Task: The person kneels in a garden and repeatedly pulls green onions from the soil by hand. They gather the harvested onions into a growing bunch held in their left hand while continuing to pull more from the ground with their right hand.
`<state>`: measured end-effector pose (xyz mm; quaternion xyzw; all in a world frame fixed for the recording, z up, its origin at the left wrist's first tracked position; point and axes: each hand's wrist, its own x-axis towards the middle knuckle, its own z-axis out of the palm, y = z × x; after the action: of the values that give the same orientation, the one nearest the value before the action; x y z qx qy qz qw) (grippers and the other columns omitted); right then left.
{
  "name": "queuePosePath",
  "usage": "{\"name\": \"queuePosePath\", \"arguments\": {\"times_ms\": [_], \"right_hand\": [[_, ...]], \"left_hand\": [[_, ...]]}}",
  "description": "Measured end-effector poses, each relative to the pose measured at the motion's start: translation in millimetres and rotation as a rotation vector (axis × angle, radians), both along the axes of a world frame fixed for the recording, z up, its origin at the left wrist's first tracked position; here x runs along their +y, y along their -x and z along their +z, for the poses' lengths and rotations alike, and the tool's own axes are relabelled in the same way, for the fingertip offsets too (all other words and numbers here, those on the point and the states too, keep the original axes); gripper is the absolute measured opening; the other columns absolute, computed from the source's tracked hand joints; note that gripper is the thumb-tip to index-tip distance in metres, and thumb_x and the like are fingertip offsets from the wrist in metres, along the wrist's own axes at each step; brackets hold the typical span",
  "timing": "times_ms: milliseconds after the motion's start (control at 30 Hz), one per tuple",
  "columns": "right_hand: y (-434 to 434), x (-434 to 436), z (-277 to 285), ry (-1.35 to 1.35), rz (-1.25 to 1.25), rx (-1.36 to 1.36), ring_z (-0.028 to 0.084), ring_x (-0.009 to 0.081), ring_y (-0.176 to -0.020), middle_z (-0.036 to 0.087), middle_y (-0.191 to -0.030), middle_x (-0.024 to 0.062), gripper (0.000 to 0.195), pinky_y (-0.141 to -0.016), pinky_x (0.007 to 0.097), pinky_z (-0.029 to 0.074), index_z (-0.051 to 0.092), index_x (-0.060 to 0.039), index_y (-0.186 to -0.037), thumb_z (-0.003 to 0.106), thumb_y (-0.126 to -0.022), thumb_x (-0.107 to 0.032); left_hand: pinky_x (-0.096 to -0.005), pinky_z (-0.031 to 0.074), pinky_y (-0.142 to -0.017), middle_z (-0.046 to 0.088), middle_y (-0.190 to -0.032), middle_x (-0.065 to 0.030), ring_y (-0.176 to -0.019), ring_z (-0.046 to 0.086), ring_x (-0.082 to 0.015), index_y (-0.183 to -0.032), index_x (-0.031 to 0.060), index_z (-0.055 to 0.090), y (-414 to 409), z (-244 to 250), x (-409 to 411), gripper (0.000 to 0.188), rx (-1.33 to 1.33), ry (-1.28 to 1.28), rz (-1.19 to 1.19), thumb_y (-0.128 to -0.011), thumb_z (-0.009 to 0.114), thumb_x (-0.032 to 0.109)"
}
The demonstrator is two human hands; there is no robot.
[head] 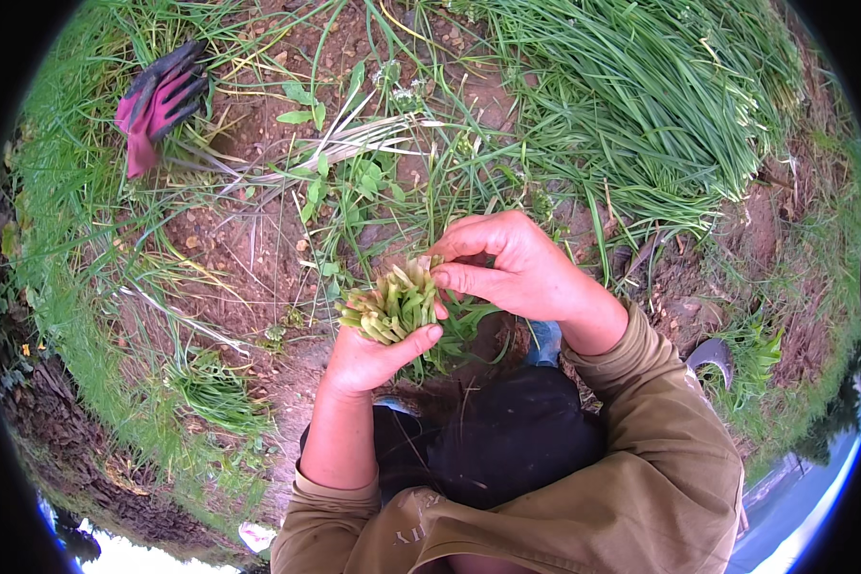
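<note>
My left hand is wrapped around a bunch of cut leafy stalks, probably garlic chives, with the pale cut ends facing up towards me. The green leaves of the bunch hang down below, partly hidden by my hands. From the right, my right hand reaches across to the rim of the bunch. Its thumb and forefinger pinch the outer stalk ends there; exactly which piece lies between them is too small to tell.
A large pile of cut green leaves lies at upper right. Pink and black work gloves rest at upper left. A curved sickle blade lies beside my right sleeve. Dry straw-like stalks and a small leaf clump lie on the soil.
</note>
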<state>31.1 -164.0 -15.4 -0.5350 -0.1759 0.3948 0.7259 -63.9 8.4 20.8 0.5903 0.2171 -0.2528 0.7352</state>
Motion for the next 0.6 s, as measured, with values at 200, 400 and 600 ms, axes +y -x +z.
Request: {"name": "queuePosePath", "arguments": {"times_ms": [200, 400, 600], "right_hand": [[-1.5, 1.6, 3.9, -0.006, -0.158, -0.206, 0.057, 0.0116, -0.068, 0.061, -0.078, 0.0070, 0.008, -0.058, 0.0230, 0.044, 0.064, -0.0001, -0.085, 0.064, -0.077, -0.003], [-4.0, 3.8, 10.5, 0.052, -0.181, -0.268, 0.058, 0.0099, -0.065, 0.062, -0.078, 0.0074, 0.009, -0.055, 0.0225, 0.045, 0.060, 0.0021, -0.077, 0.066, -0.075, -0.004], [-0.5, 14.0, 9.0, 0.000, -0.229, -0.123, 0.055, 0.0073, -0.051, 0.062, -0.074, 0.0066, 0.009, -0.044, 0.0182, 0.042, 0.060, 0.0030, -0.077, 0.065, -0.077, -0.004]], "left_hand": [[-0.0290, 0.050, -0.066, 0.058, -0.084, -0.0062, -0.072, 0.058, -0.0165, -0.105, -0.0010, 0.051, 4.3, -11.5, -0.9, 0.038, -0.043, -0.069, 0.147, -0.071, 0.069, 0.001], [-0.0244, 0.049, -0.071, 0.058, -0.094, -0.0023, -0.081, 0.056, -0.0101, -0.107, 0.0007, 0.051, 6.9, -9.5, 0.8, 0.039, 0.005, -0.031, 0.159, -0.071, 0.069, -0.002], [-0.0270, 0.052, -0.066, 0.058, -0.091, -0.0080, -0.081, 0.058, -0.0159, -0.110, -0.0001, 0.048, -4.0, -7.8, -6.0, 0.044, -0.014, 0.200, 0.108, -0.071, 0.069, 0.001]]}}
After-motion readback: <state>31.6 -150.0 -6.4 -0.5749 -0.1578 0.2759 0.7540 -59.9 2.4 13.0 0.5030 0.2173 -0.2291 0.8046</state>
